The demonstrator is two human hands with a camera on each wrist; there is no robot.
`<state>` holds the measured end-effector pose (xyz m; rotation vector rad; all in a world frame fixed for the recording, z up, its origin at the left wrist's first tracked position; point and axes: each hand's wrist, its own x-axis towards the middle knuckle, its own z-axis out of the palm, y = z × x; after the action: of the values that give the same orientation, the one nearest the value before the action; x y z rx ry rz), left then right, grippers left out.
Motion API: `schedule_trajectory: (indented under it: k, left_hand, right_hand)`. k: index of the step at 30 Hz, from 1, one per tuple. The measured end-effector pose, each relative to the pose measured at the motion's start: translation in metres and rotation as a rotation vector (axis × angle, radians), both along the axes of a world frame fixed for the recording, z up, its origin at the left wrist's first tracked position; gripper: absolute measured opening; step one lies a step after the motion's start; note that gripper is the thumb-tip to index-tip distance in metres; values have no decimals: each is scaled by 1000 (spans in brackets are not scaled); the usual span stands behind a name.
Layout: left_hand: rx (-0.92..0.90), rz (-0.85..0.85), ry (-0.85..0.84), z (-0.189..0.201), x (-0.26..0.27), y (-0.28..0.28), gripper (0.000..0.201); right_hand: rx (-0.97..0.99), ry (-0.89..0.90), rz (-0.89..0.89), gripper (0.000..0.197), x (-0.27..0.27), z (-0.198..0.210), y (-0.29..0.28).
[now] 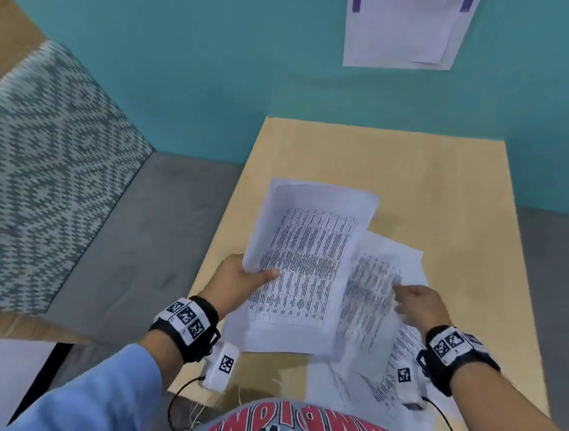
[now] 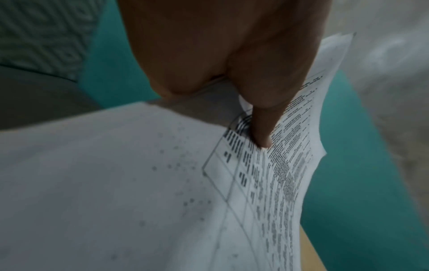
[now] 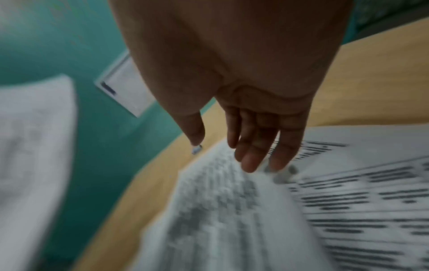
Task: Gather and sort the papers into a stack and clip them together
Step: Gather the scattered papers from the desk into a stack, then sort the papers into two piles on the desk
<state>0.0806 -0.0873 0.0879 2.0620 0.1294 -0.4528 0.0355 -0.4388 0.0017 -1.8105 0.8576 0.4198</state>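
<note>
White papers [image 1: 300,271] printed with black tables, tan table [image 1: 466,203], teal wall [image 1: 204,53], perhaps grey-blue zigzag cushion [image 1: 39,166]

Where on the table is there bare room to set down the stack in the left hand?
Bare wood on the table lies along the far edge by the teal wall and down the right side. The near right is crowded with loose papers under the right hand. The left hand holds the stack.
</note>
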Motion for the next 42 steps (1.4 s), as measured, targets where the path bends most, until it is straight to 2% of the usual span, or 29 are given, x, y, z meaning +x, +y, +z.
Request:
schedule_trajectory:
  k: [3,5,7,9,12,17,19,21,24,25,27,29,31,33,35,37,40,42]
  left_hand:
    - [30,98,13,-5,-3,37,52]
    - [11,165,29,-4,-7,59,52]
    - [3,229,49,-10,-10,79,50]
    - [-2,258,82,-14,-10,92,45]
    - [-27,254,112,-19,-6,100,47]
    - [-43,212,109,-26,5,100,44]
    - [-40,196,110,-29,10,96,46]
    - [-16,185,105,-34,13,90,45]
    - [-14,149,77,-36,12,79,40]
    - [-10,147,81,-35,9,76,37]
    - [11,139,81,-32,2,69,35]
    - [21,128,74,-29,-9,68,36]
    - [32,122,67,-26,-19,73,38]
    - [46,145,79,-26,-29,78,40]
    - [41,176,76,-23,-38,76,47]
    - [48,212,64,-22,-45,73,51]
    - [34,245,49,-23,-54,74,39]
    - [11,255,50,-25,-62,75,36]
  right_hand:
    - [-360,177,228,111,4,-52,-1]
    - [-474,275,242,125,11,-68,6]
    - [-517,326,209,117,19,-73,14]
    - [-463,310,178,101,24,-70,20]
    - [-368,195,109,81,25,-59,23]
    - [-297,-51,95,59,16,-11,8]
    - [-301,-66,130,62,6,1,-16]
    - [-345,20,212,63,-11,3,-41]
    - [-428,106,362,39,-41,-9,-53]
    - [-504,123,418,37,-50,-16,-51]
    - [-647,155,529,61,-63,-33,-46]
    - [-686,147,535,86,-70,-48,-40]
    - [-624,108,473,94,-71,-55,-35]
    - [-514,92,401,93,-71,-53,-30]
    - [-431,102,358,82,-74,-47,-29]
    - [-431,124,384,65,-79,-44,-35]
    - [-439,144,484,38,-87,-34,-41]
    - [-368,108,448,28,-94,-32,-52]
